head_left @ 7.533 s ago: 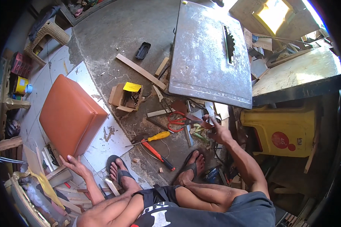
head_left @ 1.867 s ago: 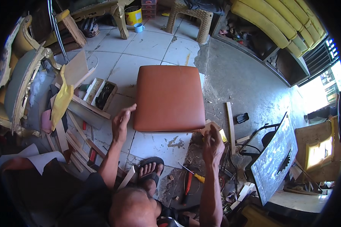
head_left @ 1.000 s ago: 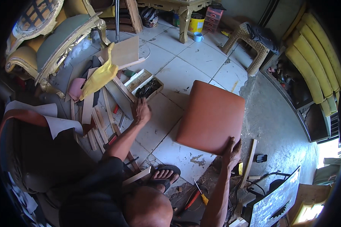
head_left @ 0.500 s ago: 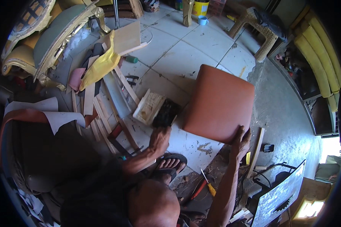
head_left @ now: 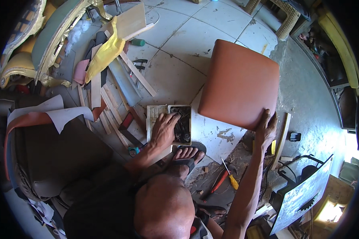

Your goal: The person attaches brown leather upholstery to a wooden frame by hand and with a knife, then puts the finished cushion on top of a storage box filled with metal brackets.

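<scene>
My right hand (head_left: 266, 129) grips a square seat cushion (head_left: 241, 85) covered in reddish-brown leather. The thumb lies on its face at the near right corner, and the other fingers wrap around the edge. On the floor left of the cushion lies an open plastic box (head_left: 189, 139) with dark small metal hardware in one half. My left hand (head_left: 164, 128) is over this box, its bent fingers pressed together at the hardware. Whatever those fingers hold is hidden. The lighter lid half (head_left: 151, 113) shows beyond the hand.
Wood strips (head_left: 115, 103) and yellow fabric (head_left: 105, 51) lie left. A yellow-handled screwdriver (head_left: 233, 181) and red-handled pliers (head_left: 220, 181) lie near my feet. A table saw (head_left: 305, 199) stands at the right. A dark padded seat (head_left: 68, 159) is beside me; a tape measure (head_left: 134, 151) lies nearby.
The box has come nearer and now sits level with its hardware showing. My left hand has moved from its near edge to over it. The cushion appears slightly higher and further right in view.
</scene>
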Action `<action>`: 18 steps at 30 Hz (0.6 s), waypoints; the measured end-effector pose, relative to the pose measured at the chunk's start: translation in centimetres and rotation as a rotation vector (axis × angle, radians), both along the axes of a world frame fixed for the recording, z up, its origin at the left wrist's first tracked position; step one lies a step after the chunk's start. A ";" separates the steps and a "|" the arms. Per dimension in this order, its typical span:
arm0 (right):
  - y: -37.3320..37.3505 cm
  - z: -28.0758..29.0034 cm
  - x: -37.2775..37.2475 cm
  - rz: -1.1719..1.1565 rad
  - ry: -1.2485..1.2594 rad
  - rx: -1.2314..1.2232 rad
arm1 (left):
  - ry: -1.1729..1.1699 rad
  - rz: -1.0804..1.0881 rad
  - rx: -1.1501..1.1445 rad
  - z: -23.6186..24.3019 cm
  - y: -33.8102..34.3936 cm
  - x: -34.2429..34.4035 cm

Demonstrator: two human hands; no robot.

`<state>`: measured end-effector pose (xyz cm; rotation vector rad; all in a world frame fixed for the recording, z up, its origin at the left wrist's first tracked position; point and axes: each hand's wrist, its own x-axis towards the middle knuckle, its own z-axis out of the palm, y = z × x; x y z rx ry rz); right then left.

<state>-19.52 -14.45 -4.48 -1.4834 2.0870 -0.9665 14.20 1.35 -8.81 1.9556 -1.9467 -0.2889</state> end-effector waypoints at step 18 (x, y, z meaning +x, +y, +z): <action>-0.1 -0.9 -0.8 -0.002 0.004 -0.065 | -0.103 -0.204 0.515 3.3 1.8 0.7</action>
